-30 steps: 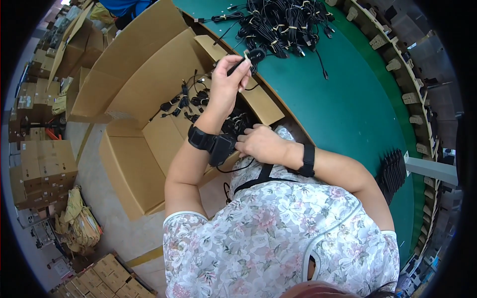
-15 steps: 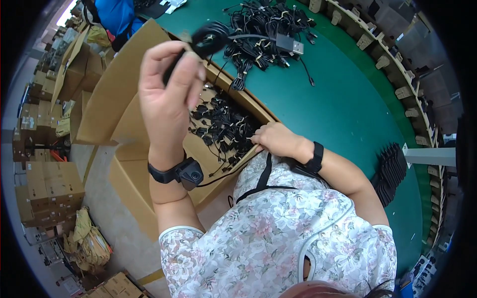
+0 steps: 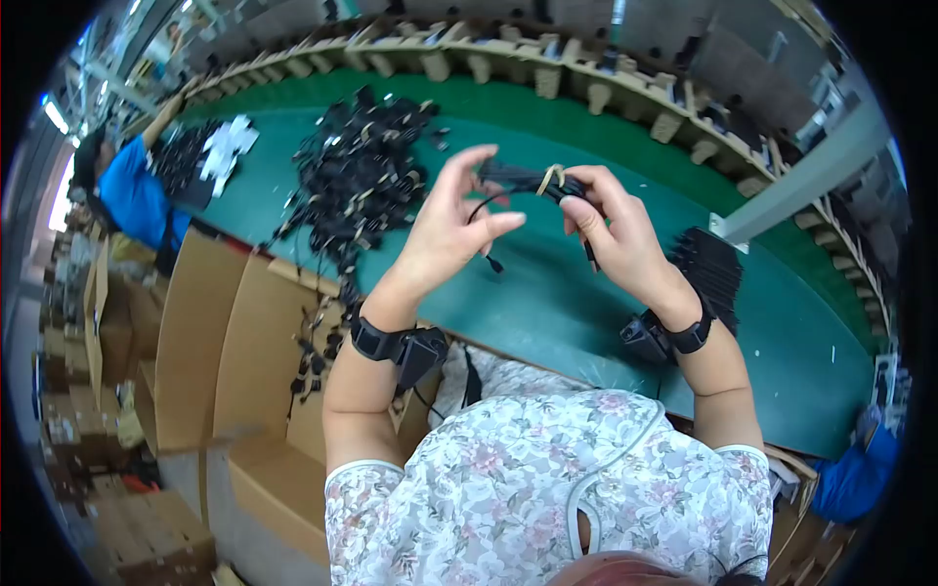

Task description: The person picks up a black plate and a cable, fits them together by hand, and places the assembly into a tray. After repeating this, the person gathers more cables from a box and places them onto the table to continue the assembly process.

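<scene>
Above the green table [image 3: 576, 327], my right hand [image 3: 625, 239] pinches a coiled black cable [image 3: 520, 177] near a tan tie wrapped round it. On the coil's other side is my left hand [image 3: 445, 230], its thumb and fingers spread apart round the cable's left end. Whether those fingers touch the coil is hard to tell. A loose cable end with a small black plug [image 3: 494, 265] hangs down between the hands. Left of them, a large heap of black cables [image 3: 357, 171] lies on the table, many with tan ties.
An open cardboard carton [image 3: 259, 332] stands against the table at the left, with black cables inside. At the right, a row of black cables [image 3: 705, 278] lies beside a grey post [image 3: 801, 181]. A slotted rack [image 3: 547, 78] lines the far edge. Another person in blue [image 3: 137, 195] is at far left.
The coiled cable has gone from my left hand above the carton to my right hand above the table. My right hand has left the carton's edge. The view has turned towards the table.
</scene>
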A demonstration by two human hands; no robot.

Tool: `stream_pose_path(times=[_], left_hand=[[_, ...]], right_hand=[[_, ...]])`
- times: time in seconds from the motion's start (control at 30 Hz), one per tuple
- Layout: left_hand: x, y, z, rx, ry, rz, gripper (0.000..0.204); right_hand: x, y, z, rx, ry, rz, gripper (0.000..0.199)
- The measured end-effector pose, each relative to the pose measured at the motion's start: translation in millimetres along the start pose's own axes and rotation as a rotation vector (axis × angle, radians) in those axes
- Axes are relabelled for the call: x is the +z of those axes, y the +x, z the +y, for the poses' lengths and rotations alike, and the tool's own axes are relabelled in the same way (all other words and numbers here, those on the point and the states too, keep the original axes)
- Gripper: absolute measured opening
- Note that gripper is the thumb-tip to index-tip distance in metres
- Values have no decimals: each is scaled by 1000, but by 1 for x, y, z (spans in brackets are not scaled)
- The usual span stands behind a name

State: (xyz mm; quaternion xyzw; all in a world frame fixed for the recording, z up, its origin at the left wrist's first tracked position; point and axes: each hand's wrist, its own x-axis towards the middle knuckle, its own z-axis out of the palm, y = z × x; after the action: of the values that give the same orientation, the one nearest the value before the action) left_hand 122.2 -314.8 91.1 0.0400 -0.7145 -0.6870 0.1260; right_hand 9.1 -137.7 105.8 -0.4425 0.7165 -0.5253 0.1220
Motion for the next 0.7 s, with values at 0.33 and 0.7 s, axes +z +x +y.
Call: stream_pose_path(times=[0.33, 0.7], left_hand=[[83, 68, -46, -257, -673, -32, 30], [81, 91, -64, -402, -508, -439, 27]], right_hand=[[-27, -7, 32, 14, -602, -29, 23], [-71, 6, 55, -412, -894, -181, 38]])
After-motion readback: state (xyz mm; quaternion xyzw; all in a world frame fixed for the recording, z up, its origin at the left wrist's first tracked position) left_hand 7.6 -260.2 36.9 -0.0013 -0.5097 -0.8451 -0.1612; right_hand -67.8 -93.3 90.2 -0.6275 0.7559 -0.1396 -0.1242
